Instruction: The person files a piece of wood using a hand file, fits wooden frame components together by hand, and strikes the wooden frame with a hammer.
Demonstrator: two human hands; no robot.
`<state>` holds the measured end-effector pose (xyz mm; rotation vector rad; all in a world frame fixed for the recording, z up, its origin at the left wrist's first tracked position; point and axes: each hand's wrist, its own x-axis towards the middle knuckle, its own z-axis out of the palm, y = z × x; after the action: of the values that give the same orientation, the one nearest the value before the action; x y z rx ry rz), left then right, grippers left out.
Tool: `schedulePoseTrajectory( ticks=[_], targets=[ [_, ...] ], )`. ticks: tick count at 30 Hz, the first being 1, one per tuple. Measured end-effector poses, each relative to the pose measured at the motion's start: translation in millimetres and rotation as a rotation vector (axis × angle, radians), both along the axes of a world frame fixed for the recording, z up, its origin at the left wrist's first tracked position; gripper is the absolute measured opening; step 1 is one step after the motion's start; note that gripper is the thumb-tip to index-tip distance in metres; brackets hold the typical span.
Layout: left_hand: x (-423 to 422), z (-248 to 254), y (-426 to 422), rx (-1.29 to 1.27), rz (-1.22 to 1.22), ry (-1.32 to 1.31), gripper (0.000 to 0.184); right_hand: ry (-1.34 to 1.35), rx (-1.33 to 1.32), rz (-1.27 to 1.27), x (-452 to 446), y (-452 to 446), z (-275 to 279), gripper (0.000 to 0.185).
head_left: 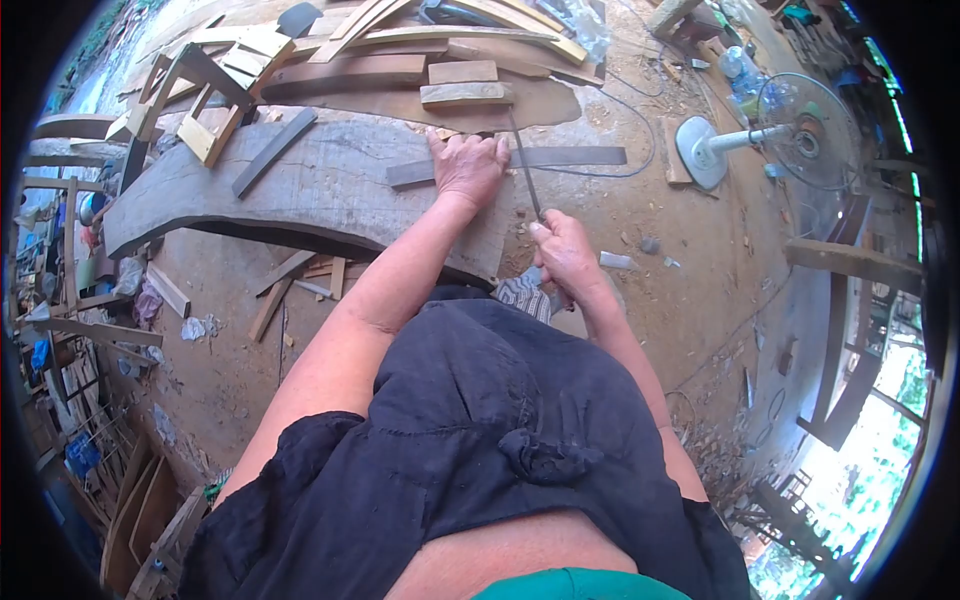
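– The slab (340, 180) at ten o'clock?
– Matt grey wood, rough along its edge; the strip (580, 156) at one, smoother wood; the tool (526, 165) just past twelve, dull metal.
– The fan base (706, 162) at two?
– Glossy plastic; the shirt (470, 400) at six, matt cloth.

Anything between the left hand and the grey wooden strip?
Nothing visible: the left hand lies over the strip, though the palm is hidden. The long thin tool in the right hand crosses the strip beside the left hand, not between them.
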<state>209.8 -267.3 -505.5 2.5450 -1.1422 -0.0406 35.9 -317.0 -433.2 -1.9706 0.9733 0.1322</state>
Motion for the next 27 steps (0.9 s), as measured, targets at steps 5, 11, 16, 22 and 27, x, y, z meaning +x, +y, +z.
schedulePoseTrajectory(
  ticks=[5,11,16,22,27],
  targets=[
    [0.1,-2.2,1.3,-0.009,-0.043,-0.047,0.039,0.149,0.105,0.139,14.4,-15.1,24.6,0.021],
    [-2.1,0.5,1.3,-0.023,-0.035,-0.074,0.039,0.42,-0.089,0.38,43.9,-42.0,68.3,0.015],
    [-1.3,0.8,1.7,0.003,-0.054,-0.043,0.039,0.206,0.349,0.164,45.8,-56.6,72.0,0.016],
    [-2.1,8.8,2.1,0.014,-0.03,0.007,0.039,-0.126,0.372,0.065,37.9,-43.7,99.8,0.016],
    [-0.8,11.8,1.6,0.012,-0.026,0.074,0.043,-0.273,0.231,-0.089,-22.4,-46.2,69.0,0.015]
  ],
)
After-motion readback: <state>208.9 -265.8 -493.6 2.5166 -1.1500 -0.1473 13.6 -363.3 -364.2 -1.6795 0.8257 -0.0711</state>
